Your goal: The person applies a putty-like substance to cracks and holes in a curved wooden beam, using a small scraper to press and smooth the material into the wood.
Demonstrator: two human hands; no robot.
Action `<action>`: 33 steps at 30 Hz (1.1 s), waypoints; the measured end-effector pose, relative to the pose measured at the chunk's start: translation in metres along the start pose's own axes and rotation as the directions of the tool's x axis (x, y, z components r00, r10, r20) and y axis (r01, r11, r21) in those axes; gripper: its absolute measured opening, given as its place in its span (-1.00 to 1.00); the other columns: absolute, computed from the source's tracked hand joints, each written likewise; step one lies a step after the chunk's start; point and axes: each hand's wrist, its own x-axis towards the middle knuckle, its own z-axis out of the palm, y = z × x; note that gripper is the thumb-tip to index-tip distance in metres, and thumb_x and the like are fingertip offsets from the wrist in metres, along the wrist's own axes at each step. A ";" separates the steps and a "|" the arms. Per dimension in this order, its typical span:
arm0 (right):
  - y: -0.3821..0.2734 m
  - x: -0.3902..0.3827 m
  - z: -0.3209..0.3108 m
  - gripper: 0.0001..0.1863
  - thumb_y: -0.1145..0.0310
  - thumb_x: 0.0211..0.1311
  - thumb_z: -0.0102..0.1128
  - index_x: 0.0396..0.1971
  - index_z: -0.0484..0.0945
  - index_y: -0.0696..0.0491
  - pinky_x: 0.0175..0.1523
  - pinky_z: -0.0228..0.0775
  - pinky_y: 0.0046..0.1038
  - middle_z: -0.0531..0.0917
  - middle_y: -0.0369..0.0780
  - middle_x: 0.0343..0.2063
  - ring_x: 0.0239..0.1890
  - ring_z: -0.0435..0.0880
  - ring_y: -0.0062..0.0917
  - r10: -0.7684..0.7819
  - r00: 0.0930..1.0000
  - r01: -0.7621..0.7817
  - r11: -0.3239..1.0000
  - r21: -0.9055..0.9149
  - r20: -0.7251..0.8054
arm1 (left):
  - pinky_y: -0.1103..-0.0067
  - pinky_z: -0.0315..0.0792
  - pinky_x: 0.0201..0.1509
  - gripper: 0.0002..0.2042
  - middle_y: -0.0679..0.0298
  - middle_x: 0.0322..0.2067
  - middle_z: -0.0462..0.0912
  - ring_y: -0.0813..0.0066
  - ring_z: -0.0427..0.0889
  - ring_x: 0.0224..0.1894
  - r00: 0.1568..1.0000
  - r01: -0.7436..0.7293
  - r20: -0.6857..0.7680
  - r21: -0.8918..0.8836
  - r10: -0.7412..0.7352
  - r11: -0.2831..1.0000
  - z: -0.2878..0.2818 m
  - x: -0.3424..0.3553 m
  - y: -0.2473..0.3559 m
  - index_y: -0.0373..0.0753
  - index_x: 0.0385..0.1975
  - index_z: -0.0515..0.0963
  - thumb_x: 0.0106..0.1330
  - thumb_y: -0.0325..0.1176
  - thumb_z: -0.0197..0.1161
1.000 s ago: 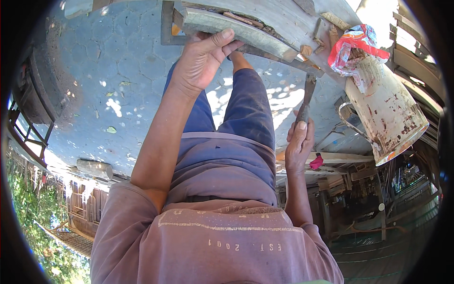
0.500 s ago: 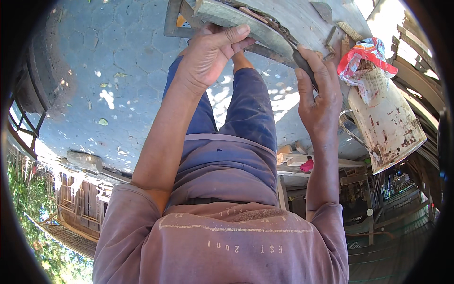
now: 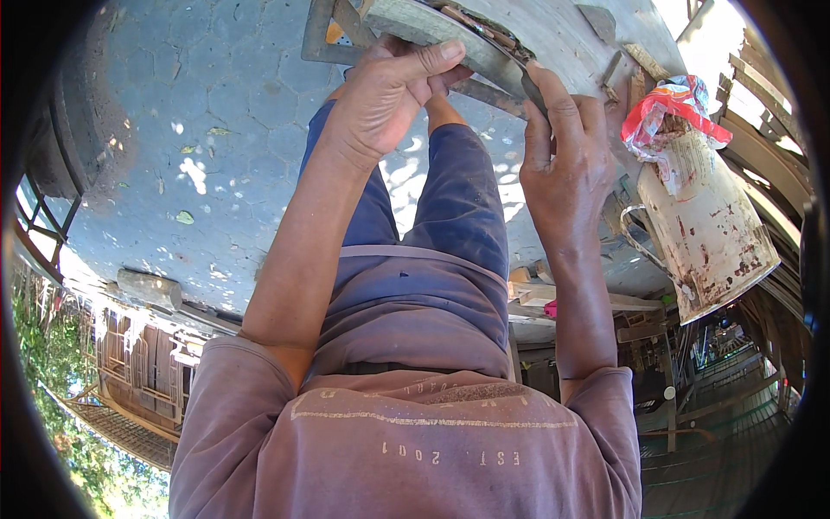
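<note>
Workplace seen from above, parts in descending order of size. The floor [image 3: 242,112], grey and paved, spreads beneath and to the left of the counter [image 3: 562,35]. A rust-spotted pale bucket [image 3: 709,225] lies tilted near the counter's right end. The board [image 3: 484,60], slightly curved, runs along the counter's near edge; its near face is grey, its far side brown and ragged. Whether it rests on the counter cannot be told. The left hand [image 3: 389,99] grips the board toward its left end, thumb extended over the face. The right hand [image 3: 566,169] is closed about a dark tool [image 3: 531,89], whose front meets the board's right part. A red-and-white bag [image 3: 648,112] overlaps the bucket's upper end. A flat grey piece [image 3: 596,22] and a wood scrap [image 3: 646,62] lie toward the counter's right edge.
</note>
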 end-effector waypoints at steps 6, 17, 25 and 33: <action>0.005 -0.007 -0.010 -0.59 0.46 0.32 0.34 0.16 0.64 -0.11 -0.29 0.52 -0.29 0.55 -0.19 -0.31 -0.40 0.64 -0.35 0.064 0.996 -0.070 0.991 0.115 0.054 | 0.19 0.44 0.34 -0.61 0.27 0.09 0.65 0.33 0.58 0.22 1.000 -0.007 -0.024 0.031 0.007 0.999 0.001 0.001 -0.004 -0.18 0.19 0.52 0.38 -0.43 0.38; 0.016 -0.003 -0.029 -0.61 0.42 0.34 0.33 0.15 0.64 -0.10 -0.27 0.54 -0.36 0.61 -0.21 -0.26 -0.34 0.67 -0.42 0.062 0.992 -0.075 0.990 0.121 0.112 | 0.12 0.40 0.38 -0.58 0.26 0.12 0.63 0.29 0.57 0.24 1.000 -0.011 -0.011 0.052 0.011 0.999 -0.003 0.002 -0.005 -0.17 0.22 0.49 0.39 -0.43 0.36; 0.007 0.007 -0.049 -0.65 0.36 0.35 0.31 0.12 0.65 -0.12 -0.27 0.52 -0.27 0.57 -0.24 -0.33 -0.35 0.65 -0.34 0.011 0.973 0.026 0.987 -0.156 0.233 | 0.13 0.41 0.36 -0.54 0.24 0.15 0.60 0.29 0.54 0.27 1.000 0.001 -0.026 0.073 0.001 0.997 -0.005 0.003 -0.003 -0.20 0.26 0.44 0.38 -0.43 0.37; 0.001 0.001 -0.046 -0.65 0.38 0.35 0.29 0.12 0.65 -0.09 -0.23 0.54 -0.21 0.61 -0.18 -0.24 -0.31 0.69 -0.26 0.017 0.991 -0.028 0.996 0.087 0.131 | 0.15 0.43 0.36 -0.53 0.24 0.13 0.61 0.30 0.56 0.25 1.000 0.004 -0.027 0.085 -0.002 0.996 -0.006 0.002 -0.003 -0.20 0.26 0.43 0.37 -0.44 0.38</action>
